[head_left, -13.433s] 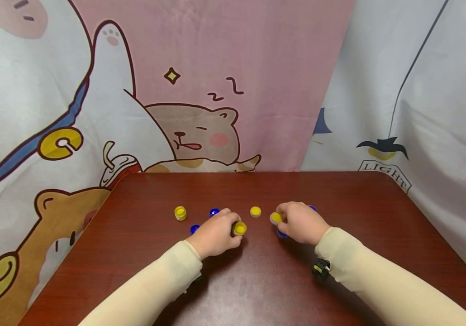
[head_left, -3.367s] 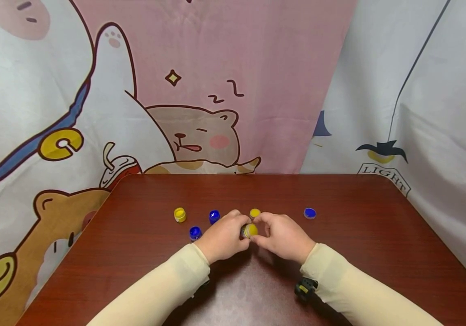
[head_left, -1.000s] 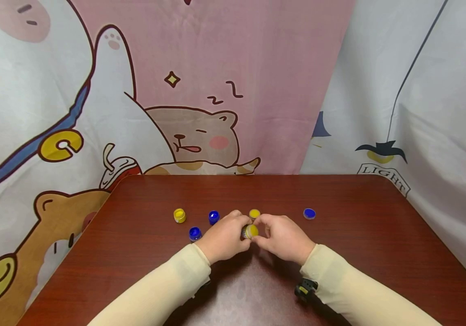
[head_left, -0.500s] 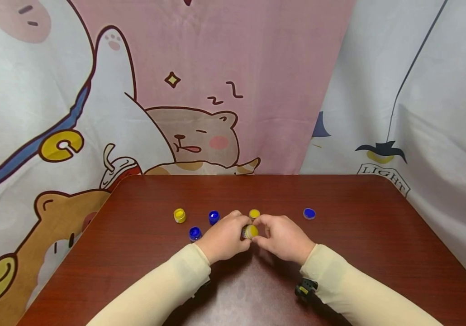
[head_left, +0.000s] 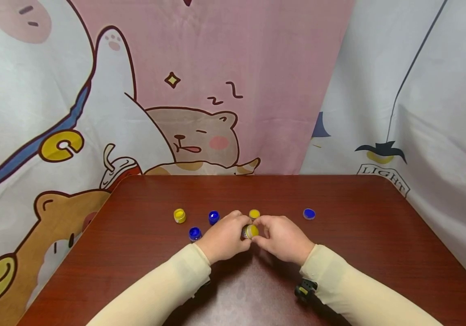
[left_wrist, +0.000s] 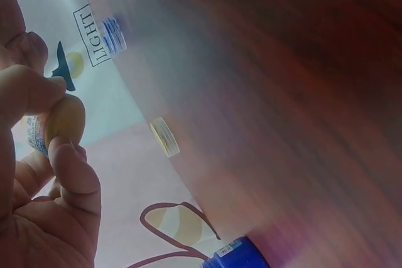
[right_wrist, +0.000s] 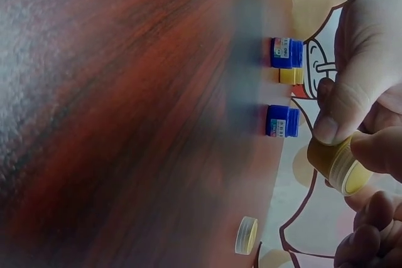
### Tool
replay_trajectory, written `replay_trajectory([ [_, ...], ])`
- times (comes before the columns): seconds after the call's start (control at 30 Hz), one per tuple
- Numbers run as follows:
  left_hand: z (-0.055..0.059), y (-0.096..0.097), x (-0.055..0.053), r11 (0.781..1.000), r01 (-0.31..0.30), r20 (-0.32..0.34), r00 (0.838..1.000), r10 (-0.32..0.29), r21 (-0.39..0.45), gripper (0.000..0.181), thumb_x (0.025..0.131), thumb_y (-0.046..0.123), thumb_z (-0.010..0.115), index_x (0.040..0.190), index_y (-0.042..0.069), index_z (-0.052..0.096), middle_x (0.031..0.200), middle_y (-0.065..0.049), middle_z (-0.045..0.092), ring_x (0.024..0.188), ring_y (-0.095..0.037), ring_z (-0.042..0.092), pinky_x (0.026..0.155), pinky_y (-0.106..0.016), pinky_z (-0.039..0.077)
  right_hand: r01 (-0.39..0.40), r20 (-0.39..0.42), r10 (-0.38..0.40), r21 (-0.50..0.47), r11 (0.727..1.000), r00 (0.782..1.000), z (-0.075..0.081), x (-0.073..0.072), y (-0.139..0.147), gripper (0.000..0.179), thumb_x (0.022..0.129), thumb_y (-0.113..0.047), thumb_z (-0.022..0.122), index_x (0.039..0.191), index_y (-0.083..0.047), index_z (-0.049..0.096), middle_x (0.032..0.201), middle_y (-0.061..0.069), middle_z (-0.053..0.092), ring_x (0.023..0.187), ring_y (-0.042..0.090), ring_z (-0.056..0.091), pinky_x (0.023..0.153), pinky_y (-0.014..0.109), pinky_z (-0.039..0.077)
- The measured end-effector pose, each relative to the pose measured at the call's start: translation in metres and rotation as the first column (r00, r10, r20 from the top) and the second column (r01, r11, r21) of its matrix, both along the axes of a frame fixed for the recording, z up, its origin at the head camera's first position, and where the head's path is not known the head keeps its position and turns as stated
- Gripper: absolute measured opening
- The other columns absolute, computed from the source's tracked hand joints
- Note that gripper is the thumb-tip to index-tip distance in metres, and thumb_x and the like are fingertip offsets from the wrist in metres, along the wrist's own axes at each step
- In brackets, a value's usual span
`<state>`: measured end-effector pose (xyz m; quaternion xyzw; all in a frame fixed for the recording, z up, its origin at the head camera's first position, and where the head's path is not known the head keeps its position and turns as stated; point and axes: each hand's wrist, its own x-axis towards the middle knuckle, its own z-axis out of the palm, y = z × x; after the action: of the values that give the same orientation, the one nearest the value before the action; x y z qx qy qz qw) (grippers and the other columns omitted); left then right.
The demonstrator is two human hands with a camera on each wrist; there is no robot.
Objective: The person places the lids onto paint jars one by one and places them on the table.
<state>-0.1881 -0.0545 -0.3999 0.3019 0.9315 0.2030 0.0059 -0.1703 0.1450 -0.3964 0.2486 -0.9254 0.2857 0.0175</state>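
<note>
My left hand (head_left: 225, 236) grips a small yellow paint jar (right_wrist: 321, 154) by its body, tilted so that its top faces right. On that top sits a ridged clear lid (right_wrist: 342, 166) with a yellow disc, and the fingers of my right hand (head_left: 285, 237) pinch it. From the left wrist, the jar's yellow end and a bit of label (left_wrist: 36, 134) show between the fingers. Just behind both hands a second yellow lid (head_left: 254, 214) lies on the table. Left of the left hand stand two uncapped blue paint jars (head_left: 195, 233) (head_left: 214, 217).
An uncapped yellow jar (head_left: 179, 215) stands farther left on the brown table (head_left: 253, 290). To the right, behind the right hand, lies a blue lid (head_left: 309, 213). A cartoon-printed cloth (head_left: 282, 90) hangs at the table's far edge.
Since the oldest frame, the right hand has brought a yellow lid leftward onto the jar in the left hand, and the jar has tipped over. Over the last second the hands hardly move.
</note>
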Motion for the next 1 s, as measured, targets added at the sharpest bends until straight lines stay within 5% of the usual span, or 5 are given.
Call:
replay_trajectory([
  [1.0,0.0005,0.0042,0.0041,0.999,-0.042,-0.048,0.998,0.041,-0.014,0.033,0.093,0.025,0.081,0.119,0.009,0.071,0.111,-0.002,0.067,0.091,-0.009,0.060,0.080,-0.024,0.056,0.034,0.005,-0.034,-0.039,0.999,0.999,-0.0031,0.0040,-0.0042,0.021,0.093,-0.017,0.077,0.107,-0.005,0.068,0.060,-0.010,0.053,0.051,0.000,0.046,0.046,0.021,0.038],
])
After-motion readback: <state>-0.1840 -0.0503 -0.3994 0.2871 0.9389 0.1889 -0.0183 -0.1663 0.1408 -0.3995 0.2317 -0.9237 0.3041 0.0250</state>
